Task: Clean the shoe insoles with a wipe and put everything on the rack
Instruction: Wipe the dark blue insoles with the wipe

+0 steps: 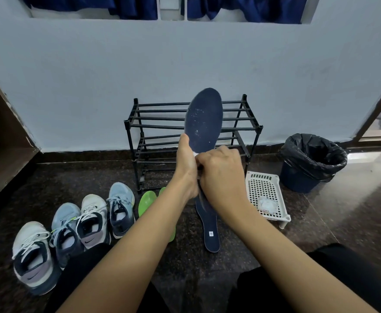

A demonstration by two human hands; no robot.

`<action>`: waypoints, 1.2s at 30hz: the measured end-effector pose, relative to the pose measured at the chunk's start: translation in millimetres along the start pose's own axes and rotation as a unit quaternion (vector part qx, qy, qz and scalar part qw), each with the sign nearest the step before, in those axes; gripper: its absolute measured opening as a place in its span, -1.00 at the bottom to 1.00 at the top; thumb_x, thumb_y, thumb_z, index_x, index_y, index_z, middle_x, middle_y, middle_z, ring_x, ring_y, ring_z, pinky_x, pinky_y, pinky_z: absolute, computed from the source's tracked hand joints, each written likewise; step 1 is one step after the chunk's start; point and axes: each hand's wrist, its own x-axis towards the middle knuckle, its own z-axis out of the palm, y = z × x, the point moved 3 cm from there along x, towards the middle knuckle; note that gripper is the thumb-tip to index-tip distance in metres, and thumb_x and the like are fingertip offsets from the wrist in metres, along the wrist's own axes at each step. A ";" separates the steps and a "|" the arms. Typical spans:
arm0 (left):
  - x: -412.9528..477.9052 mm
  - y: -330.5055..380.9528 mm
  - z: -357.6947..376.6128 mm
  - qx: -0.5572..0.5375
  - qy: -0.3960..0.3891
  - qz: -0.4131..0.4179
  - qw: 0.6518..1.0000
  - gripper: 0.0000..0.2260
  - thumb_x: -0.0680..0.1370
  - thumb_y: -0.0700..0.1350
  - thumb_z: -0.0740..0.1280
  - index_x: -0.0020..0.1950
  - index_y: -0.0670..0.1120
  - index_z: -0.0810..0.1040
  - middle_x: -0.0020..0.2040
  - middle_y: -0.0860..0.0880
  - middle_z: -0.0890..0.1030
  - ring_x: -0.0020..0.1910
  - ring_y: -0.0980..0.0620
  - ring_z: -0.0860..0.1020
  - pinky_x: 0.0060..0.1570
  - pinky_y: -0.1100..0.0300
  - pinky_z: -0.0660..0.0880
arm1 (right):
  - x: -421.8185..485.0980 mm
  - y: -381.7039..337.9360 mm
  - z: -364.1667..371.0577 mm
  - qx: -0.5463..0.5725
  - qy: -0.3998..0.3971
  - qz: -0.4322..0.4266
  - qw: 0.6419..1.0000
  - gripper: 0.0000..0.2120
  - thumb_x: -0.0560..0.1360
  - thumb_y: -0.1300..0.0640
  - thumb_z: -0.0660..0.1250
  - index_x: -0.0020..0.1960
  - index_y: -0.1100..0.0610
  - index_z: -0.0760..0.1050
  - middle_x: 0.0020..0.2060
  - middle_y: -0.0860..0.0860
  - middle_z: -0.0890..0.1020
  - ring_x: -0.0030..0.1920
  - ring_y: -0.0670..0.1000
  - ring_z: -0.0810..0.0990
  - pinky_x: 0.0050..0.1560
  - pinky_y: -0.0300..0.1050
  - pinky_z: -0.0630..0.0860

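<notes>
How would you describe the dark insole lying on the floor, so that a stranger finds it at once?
Start at the black shoe rack against the wall. On the floor before it, between the green insoles and the white perforated basket, lies a navy insole. Unlike the raised navy insole, it bears a small white label.

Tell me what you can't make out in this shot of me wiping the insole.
Head view:
- wipe: mostly covered by the right hand.
- held navy insole: heel behind the left hand and right hand.
- green insoles: crossed by the left forearm.
- white bundle in the basket: too blurred to identify.
</notes>
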 end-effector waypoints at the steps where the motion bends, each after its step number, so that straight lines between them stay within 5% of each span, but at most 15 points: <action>1: 0.7 4.2 -2.5 -0.005 0.005 0.004 1.000 -0.53 0.63 0.16 0.00 -0.10 -0.08 0.59 -0.17 -0.06 0.66 -0.24 0.02 0.59 -0.22 0.19 0.49 | -2.6 -4.5 1.5 0.000 -0.007 -0.009 1.000 -0.87 0.18 0.30 0.25 -0.44 0.11 0.51 -0.53 0.00 0.52 -0.37 0.08 0.46 -0.31 -0.11 0.26; 3: 2.6 9.1 -6.5 0.002 0.007 0.009 1.000 -0.48 0.63 0.17 -0.04 -0.02 -0.12 0.60 -0.09 -0.14 0.70 -0.16 -0.04 0.62 -0.21 0.20 0.51 | -5.2 -8.8 3.0 0.010 -0.011 -0.023 1.000 -0.87 0.18 0.31 0.25 -0.45 0.12 0.50 -0.54 0.01 0.50 -0.37 0.09 0.46 -0.33 -0.11 0.25; 9: 1.2 4.4 -3.9 -0.005 -0.018 0.018 1.000 -0.52 0.63 0.18 0.02 -0.22 -0.06 0.57 -0.31 0.02 0.62 -0.30 0.04 0.55 -0.24 0.18 0.44 | 4.2 1.3 -2.1 0.027 0.021 -0.013 0.999 -0.71 0.28 0.19 0.09 -0.35 0.05 0.59 -0.48 -0.04 0.55 -0.33 0.07 0.49 -0.25 -0.12 0.10; 13: -4.7 0.6 2.5 -0.019 -0.050 -0.004 0.999 -0.56 0.61 0.17 0.02 -0.16 -0.05 0.57 -0.23 -0.01 0.62 -0.23 0.01 0.57 -0.15 0.15 0.47 | 12.5 12.6 -4.3 0.010 0.024 0.032 0.999 -0.77 0.25 0.27 0.22 -0.29 0.04 0.62 -0.46 -0.02 0.58 -0.33 0.08 0.48 -0.25 -0.12 0.09; 19: 1.2 6.0 -9.7 0.002 0.009 0.019 1.000 -0.53 0.63 0.16 0.02 -0.21 -0.05 0.59 -0.33 0.05 0.65 -0.36 0.09 0.59 -0.34 0.27 0.48 | -0.2 -10.2 1.6 0.026 0.001 0.015 1.000 -0.80 0.23 0.27 0.19 -0.40 0.07 0.56 -0.51 -0.02 0.53 -0.34 0.07 0.46 -0.28 -0.13 0.14; 32: 1.6 2.5 -0.9 -0.004 -0.024 0.015 1.000 -0.56 0.61 0.15 0.05 -0.19 -0.04 0.60 -0.24 0.02 0.65 -0.23 0.03 0.56 -0.14 0.13 0.45 | 8.1 6.5 1.2 0.028 0.011 0.034 0.999 -0.76 0.23 0.29 0.21 -0.31 0.07 0.62 -0.48 0.01 0.57 -0.38 0.11 0.49 -0.30 -0.12 0.27; 36: 3.7 7.5 -7.4 0.014 0.003 0.021 1.000 -0.49 0.63 0.17 -0.01 -0.17 -0.07 0.61 -0.29 -0.03 0.69 -0.34 0.05 0.61 -0.30 0.21 0.47 | -2.9 -5.7 4.2 0.051 -0.007 0.015 0.999 -0.79 0.20 0.27 0.21 -0.37 0.12 0.61 -0.51 0.04 0.56 -0.40 0.11 0.51 -0.33 -0.13 0.29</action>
